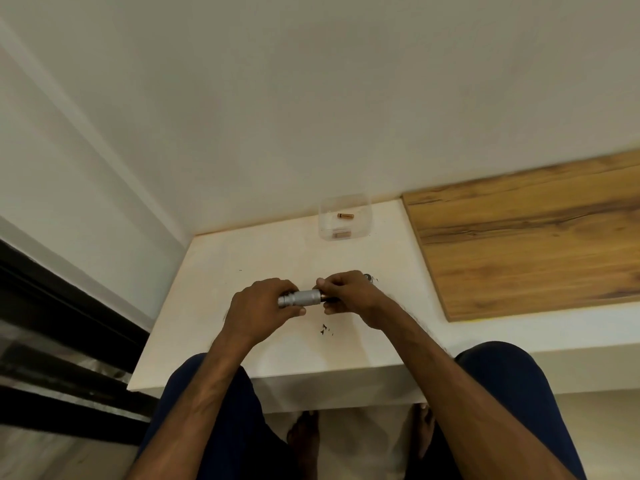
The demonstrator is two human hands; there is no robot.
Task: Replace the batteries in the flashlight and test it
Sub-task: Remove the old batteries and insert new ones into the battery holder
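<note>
A silver flashlight (304,297) lies level between both hands above the white table (214,327). My left hand (258,308) grips its left end. My right hand (349,294) closes around a dark part at its right end, and the fingers hide that part. A clear plastic box (345,218) stands at the table's back edge with a copper-coloured battery (345,215) inside and a second one (341,234) near its front wall. A small metal piece (368,276) peeks out behind my right hand.
A wooden board (526,237) lies on the surface to the right. Small dark specks (325,329) dot the table in front of my hands. The wall rises directly behind the table. My knees sit below the front edge.
</note>
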